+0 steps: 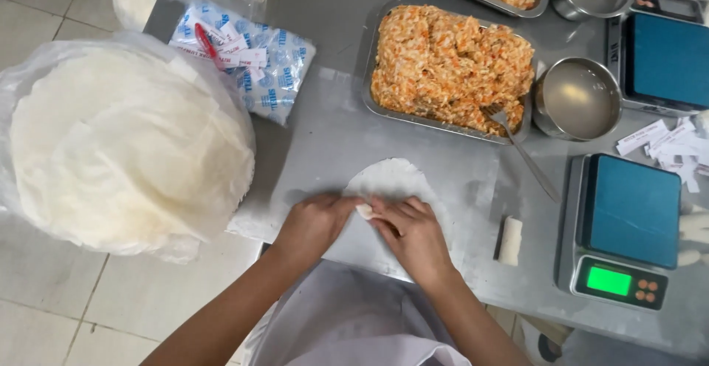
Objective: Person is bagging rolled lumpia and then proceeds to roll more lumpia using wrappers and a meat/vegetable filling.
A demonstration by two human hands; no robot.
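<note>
While your left hand (314, 222) and right hand (413, 233) meet at the near edge of the counter (332, 137), both pinch narrowly on the folded near end of a thin white wrapper (391, 180), whose rounded far half lies flat on the steel just beyond your fingertips. Further out past your right hand sits a metal tray of orange shredded filling (450, 67), a fork (521, 152) leaning out of its near corner toward you. Just to the right of your right hand lies a small finished roll (509, 240), and beyond it a digital scale with a lit green display (624, 226). Well off to the left of your left hand, a large stack of round white wrappers (125, 144) rests in clear plastic.
</note>
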